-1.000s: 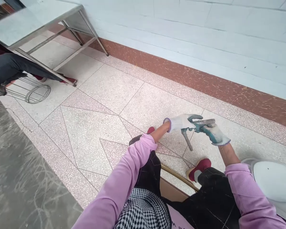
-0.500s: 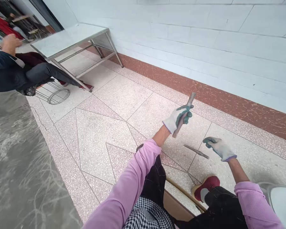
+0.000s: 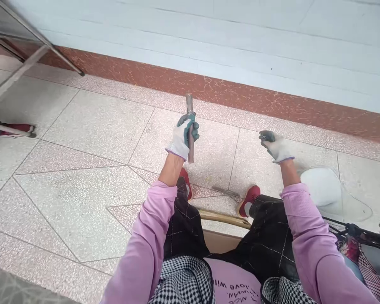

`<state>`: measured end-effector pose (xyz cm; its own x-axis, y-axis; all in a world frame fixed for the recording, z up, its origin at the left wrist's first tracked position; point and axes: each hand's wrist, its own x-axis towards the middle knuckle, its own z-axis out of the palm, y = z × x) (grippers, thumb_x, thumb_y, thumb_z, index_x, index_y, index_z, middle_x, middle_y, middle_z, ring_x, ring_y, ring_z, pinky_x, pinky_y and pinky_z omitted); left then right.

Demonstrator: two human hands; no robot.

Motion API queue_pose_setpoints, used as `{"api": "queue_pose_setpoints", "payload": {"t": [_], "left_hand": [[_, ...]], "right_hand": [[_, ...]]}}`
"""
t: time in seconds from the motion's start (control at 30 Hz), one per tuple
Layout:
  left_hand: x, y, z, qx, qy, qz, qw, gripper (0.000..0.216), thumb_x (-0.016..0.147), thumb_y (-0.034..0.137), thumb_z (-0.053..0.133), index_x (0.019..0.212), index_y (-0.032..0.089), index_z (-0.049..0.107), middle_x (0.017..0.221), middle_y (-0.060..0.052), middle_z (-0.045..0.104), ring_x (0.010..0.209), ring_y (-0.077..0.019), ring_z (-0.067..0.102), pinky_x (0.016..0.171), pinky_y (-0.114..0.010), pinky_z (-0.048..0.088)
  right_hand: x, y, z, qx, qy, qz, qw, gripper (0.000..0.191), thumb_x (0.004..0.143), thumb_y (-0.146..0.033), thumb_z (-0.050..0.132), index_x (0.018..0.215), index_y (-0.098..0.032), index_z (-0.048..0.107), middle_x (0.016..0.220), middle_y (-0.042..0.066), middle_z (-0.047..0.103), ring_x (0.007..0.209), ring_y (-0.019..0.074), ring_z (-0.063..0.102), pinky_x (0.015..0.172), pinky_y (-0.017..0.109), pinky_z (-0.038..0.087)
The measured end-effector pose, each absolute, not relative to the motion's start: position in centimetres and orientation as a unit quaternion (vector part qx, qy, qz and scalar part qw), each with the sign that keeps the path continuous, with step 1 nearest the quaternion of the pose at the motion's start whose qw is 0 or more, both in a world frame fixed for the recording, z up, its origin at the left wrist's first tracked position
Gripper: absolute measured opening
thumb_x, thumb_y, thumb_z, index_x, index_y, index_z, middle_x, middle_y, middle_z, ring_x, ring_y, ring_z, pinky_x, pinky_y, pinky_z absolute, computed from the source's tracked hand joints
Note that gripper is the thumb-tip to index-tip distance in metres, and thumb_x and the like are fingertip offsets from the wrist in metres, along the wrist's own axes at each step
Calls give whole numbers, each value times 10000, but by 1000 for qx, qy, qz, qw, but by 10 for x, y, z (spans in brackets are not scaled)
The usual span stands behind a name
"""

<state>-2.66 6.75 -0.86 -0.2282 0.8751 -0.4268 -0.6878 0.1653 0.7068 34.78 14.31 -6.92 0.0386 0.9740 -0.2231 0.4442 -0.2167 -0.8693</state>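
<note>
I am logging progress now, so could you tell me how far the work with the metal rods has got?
One metal rod already lies on the floor between the red shoes. The left hand grips a second metal rod upright. The right hand is raised, open and empty. What is left cannot be told.

metal table legs (image 3: 34,55) | white plastic tub (image 3: 332,194) | red baseboard (image 3: 240,95)
</note>
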Motion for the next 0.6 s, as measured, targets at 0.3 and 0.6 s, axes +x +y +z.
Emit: {"api": "queue_pose_setpoints", "payload": {"t": [0.3, 0.6], "left_hand": [[46, 66, -50, 243, 501, 513, 653, 229, 850, 112, 766, 1040, 208, 682, 739, 35, 670, 568, -107, 620, 468, -240, 434], [48, 63, -72, 353, 573, 428, 603, 266, 965, 250, 809, 1219, 217, 738, 765, -13, 685, 623, -131, 577, 638, -309, 498]], "right_hand": [[291, 127, -92, -500, -584, 503, 395, 426, 852, -450, 678, 1212, -246, 775, 1199, 112, 847, 1137, 281, 779, 1016, 462, 619], [238, 86, -81, -396, -610, 624, 286, 417, 863, -570, 741, 1049, -197, 765, 811, 34, 729, 747, 202, 689, 786, 401, 639]]}}
